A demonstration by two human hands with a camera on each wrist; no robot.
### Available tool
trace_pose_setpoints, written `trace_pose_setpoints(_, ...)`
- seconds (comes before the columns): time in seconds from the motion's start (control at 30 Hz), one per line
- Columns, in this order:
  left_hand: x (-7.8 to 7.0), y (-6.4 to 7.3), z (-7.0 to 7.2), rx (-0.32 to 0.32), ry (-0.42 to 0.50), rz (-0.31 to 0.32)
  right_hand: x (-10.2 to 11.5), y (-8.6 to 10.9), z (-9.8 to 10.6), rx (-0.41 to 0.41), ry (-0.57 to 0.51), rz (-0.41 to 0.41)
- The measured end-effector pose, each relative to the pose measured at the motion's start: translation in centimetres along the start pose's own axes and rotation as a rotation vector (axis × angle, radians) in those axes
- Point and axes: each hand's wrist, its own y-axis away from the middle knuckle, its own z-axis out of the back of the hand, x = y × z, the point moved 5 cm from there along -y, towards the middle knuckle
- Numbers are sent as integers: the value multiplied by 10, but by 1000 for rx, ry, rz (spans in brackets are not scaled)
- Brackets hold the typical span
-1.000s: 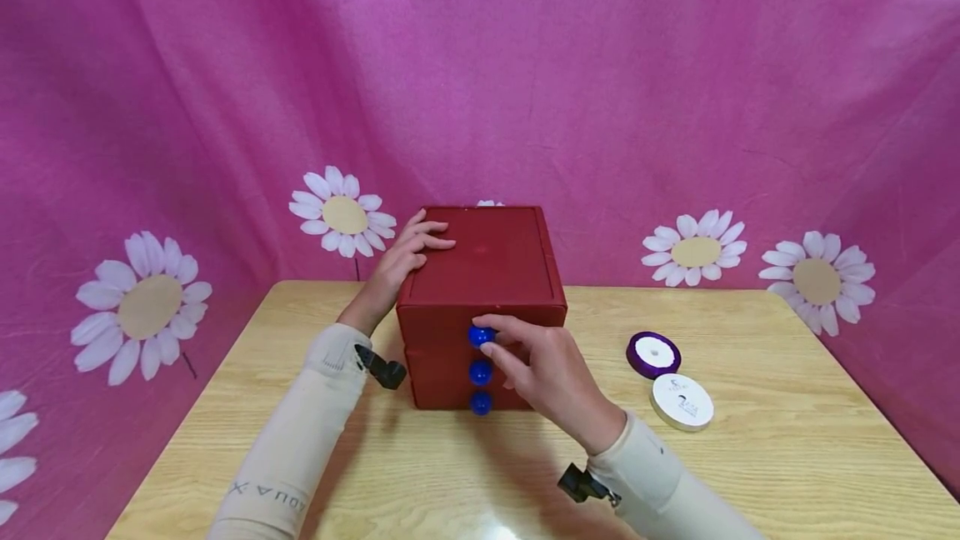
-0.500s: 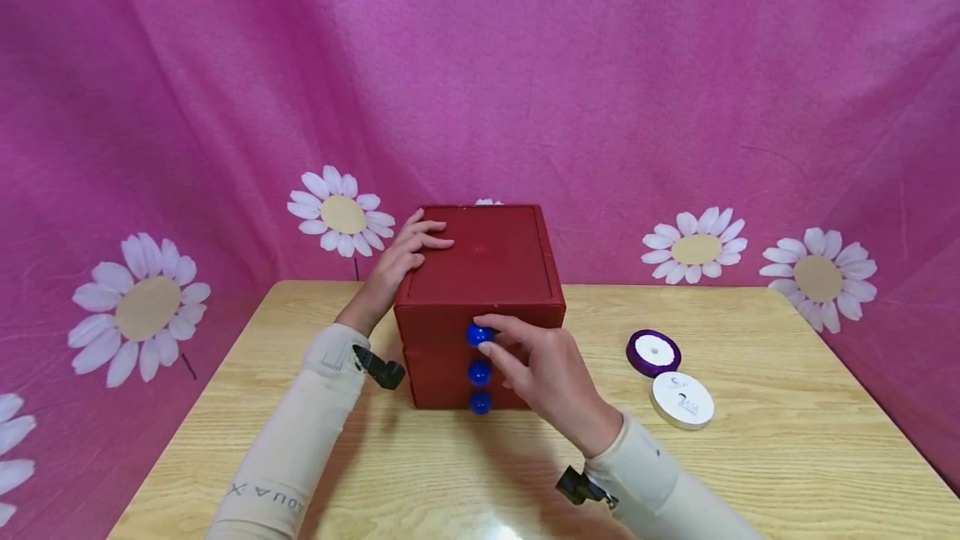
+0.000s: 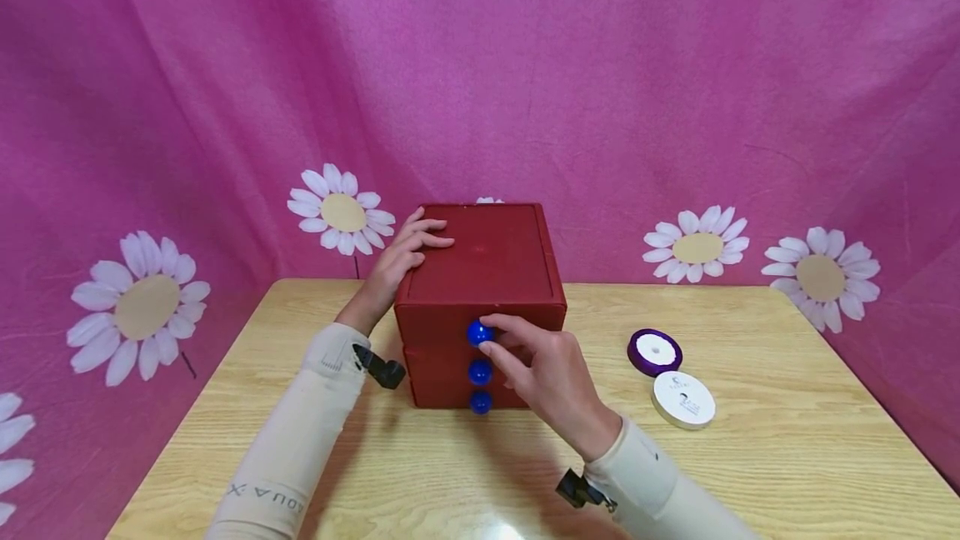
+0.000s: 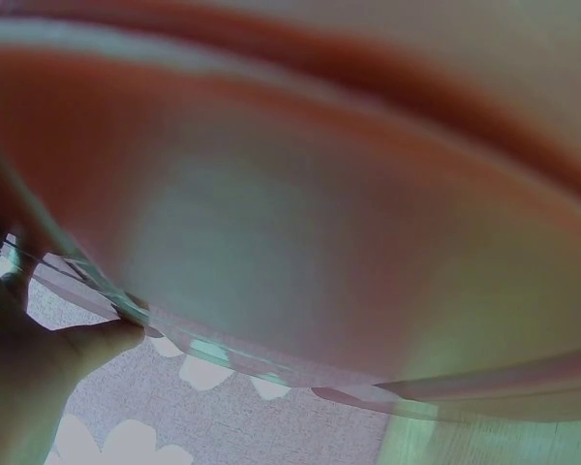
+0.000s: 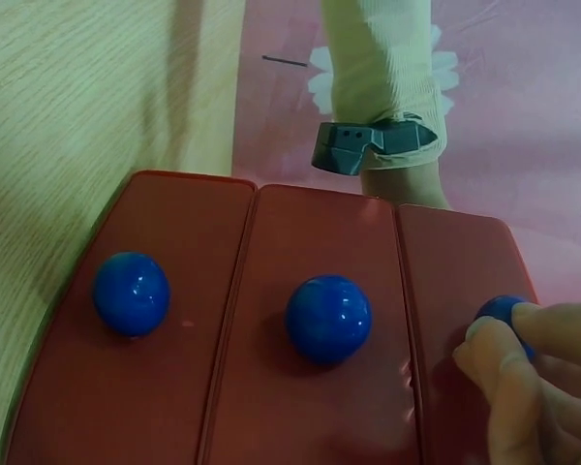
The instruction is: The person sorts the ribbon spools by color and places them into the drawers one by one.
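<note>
A red box with three drawers (image 3: 480, 257) stands on the table, each drawer front bearing a round blue knob. My right hand (image 3: 551, 377) pinches the top knob (image 3: 479, 333) between thumb and fingers. In the right wrist view that knob (image 5: 504, 310) is partly covered by the fingers, and all three drawer fronts look flush. The middle knob (image 3: 480, 372) and bottom knob (image 3: 481, 402) are untouched. My left hand (image 3: 393, 269) rests on the box's left top edge, fingers spread over the top. The left wrist view shows the box's side (image 4: 271, 223) close up and blurred.
To the right of the box lie a purple ribbon spool (image 3: 654, 352) and a white ribbon spool (image 3: 683, 400), side by side on the wooden table (image 3: 780, 407). A pink curtain with daisies (image 3: 600, 107) hangs close behind the table.
The hands and box stay essentially in place. The right fingertips have shifted very slightly on the top knob.
</note>
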Motion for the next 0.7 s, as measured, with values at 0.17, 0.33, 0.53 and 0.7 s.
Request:
trace_pose_setpoints(0.17, 1, -1, 1, 0, 2, 15, -1, 0, 0, -7, -10, -9)
trace_pose_setpoints(0.33, 1, 0, 1, -4, 8, 32, -1, 0, -1, -4, -28, -35)
trace_pose_setpoints(0.53, 1, 1, 0, -5, 9, 37, -2, 4, -1, 15, -70, -59)
trace_pose_setpoints(0.7, 1, 0, 1, -9, 3, 32, -3, 6, 0, 14, -96, -44)
